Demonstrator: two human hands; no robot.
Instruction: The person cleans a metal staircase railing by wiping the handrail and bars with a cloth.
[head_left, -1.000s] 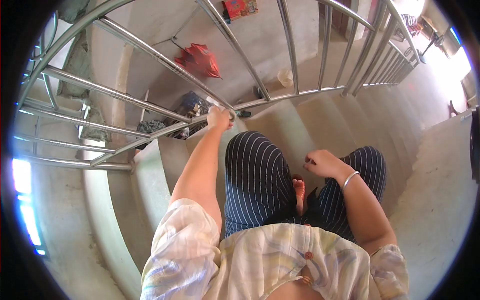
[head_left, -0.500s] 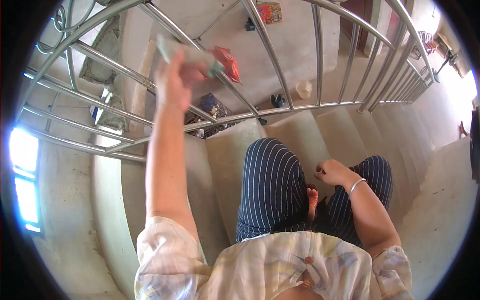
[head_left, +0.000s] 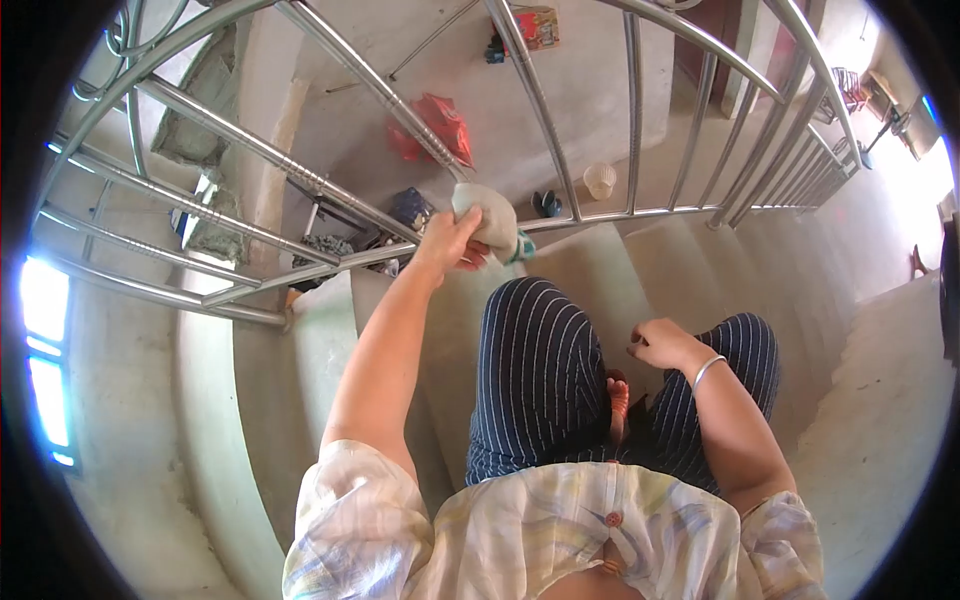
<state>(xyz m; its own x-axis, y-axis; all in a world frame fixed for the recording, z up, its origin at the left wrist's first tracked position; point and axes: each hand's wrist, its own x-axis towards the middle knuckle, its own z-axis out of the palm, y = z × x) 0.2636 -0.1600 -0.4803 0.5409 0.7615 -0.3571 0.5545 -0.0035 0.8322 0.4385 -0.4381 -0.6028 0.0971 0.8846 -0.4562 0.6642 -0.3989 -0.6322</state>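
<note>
One pale, bunched cloth [head_left: 494, 214], green-ended

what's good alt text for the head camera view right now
A person's left hand grips a pale cloth against the lower part of a shiny metal stair baluster. The right hand, with a silver-coloured bangle at its wrist, hangs loosely curled by the knee of dark pinstriped trousers, above concrete steps.

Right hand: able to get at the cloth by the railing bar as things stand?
Probably yes, with a stretch. No object shows in the right hand. The left knee lies between it and the cloth, but the space above looks free; the left hand covers part of the cloth.
</note>
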